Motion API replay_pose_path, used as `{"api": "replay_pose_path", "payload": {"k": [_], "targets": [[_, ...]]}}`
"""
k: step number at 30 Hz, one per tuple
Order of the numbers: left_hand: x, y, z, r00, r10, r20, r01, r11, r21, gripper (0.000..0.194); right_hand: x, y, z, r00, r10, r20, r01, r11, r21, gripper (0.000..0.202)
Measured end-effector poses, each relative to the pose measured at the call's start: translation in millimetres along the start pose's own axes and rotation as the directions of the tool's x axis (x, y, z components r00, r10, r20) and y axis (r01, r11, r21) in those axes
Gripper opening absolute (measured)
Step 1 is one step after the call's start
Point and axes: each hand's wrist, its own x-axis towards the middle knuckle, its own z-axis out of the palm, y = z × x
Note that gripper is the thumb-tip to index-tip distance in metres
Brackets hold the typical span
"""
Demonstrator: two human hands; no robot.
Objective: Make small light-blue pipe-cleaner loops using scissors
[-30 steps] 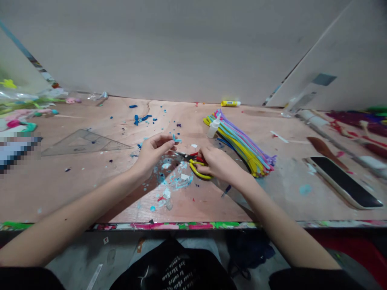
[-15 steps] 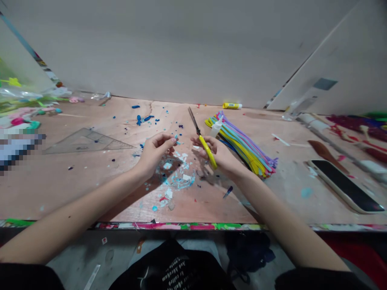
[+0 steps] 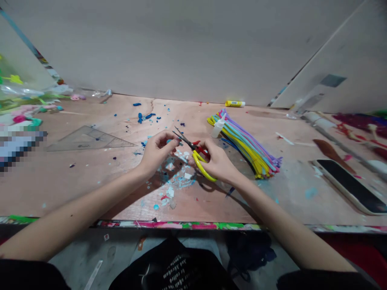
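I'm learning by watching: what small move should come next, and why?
Probably ease the scissors slightly toward the light-blue piece: the right hand holds them with blades parted, close beside the left hand, which pinches that piece at its fingertips.

From my screen I see a black cloth shirt (image 3: 160,259) with small white words (image 3: 178,269), a thin white squiggle (image 3: 146,270), and black sleeves (image 3: 28,276) leaving both forearms (image 3: 90,203) bare.

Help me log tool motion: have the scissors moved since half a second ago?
Yes: judged against the white bottle, the scissors have moved left and lower in view, toward the left hand.
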Motion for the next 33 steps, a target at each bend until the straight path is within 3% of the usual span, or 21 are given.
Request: {"api": "replay_pose_path", "payload": {"k": [16,28,33], "targets": [[-2.9,-0.8,2.7,1.000,-0.013,0.002,0.012,0.999,0.047,0.004,-1.2,2.0,3.3,0.999,-0.033,0.024,0.034,0.998,-0.059,0.036],[-2.0,-0.5,1.0,1.000,-0.026,-0.005,0.026,0.991,0.132,0.010,-0.7,4.2,3.0,1.000,-0.028,-0.009,0.026,0.990,-0.137,0.039],[-3.5,0.9,1.9,0.995,-0.101,-0.011,0.102,0.990,0.099,0.013,-0.4,6.3,0.2,0.998,-0.058,0.007,0.059,0.982,-0.182,0.041]]}}
